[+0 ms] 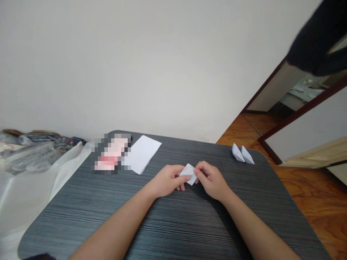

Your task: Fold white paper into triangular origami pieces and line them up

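The small folded paper [189, 174] is being held just over the middle of the dark table [173, 224]. The crease is probably going to come out sharpest if the edges are lined up before pressing. The left hand [169, 180] is pinching the paper's 9 o'clock side and the right hand [213, 180] its 3 o'clock side, with both wrists low. Two folded pieces [242, 154] are lying at 2 o'clock, and white sheets [142, 153] at 10 o'clock.
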`<state>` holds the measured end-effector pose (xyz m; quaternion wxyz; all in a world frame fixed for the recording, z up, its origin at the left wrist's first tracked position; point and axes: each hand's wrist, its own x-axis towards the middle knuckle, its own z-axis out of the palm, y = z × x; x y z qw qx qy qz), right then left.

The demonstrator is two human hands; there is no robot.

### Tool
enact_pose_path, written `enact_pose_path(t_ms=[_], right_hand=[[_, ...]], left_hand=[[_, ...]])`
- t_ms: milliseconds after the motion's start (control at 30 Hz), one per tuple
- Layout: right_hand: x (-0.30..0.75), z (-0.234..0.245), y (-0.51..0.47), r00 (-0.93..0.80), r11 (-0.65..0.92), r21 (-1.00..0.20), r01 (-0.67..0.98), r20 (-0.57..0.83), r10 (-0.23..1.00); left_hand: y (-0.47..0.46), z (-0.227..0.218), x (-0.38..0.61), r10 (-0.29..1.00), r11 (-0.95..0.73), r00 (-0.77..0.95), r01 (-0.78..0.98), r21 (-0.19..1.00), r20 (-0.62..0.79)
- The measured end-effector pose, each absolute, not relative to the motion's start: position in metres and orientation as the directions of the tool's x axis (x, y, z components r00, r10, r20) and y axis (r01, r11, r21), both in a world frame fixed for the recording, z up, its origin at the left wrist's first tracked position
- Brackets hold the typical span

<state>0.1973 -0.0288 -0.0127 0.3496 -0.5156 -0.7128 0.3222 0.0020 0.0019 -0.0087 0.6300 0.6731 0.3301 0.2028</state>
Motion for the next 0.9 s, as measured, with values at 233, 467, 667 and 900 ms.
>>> enact_pose_path(t_ms=[233, 467, 667, 900], right_hand=[[0.1989, -0.0164, -0.0292, -0.234, 0.245, -0.841, 0.483, 0.146, 0.961], [0.1979, -0.0224, -0.0285, -0.195, 0.203, -0.902, 0.381, 0.136, 0.971], [0.1998, -0.0172, -0.0284, -0.246, 0.168, -0.860, 0.483, 0.051, 0.968], [0.1997, -0.0132, -0.0279, -0.253, 0.166, -0.847, 0.504, 0.039, 0.967]], left_hand=[[0.0025, -0.0125, 0.0015, 0.708, 0.009, 0.690, 0.204, 0.979, -0.150], [0.0022, -0.0117, 0.0015, 0.709, -0.002, 0.689, 0.214, 0.977, -0.149], [0.0018, -0.0091, 0.0008, 0.708, -0.013, 0.692, 0.214, 0.977, -0.142], [0.0018, -0.0069, 0.0012, 0.702, -0.019, 0.696, 0.230, 0.973, -0.150]])
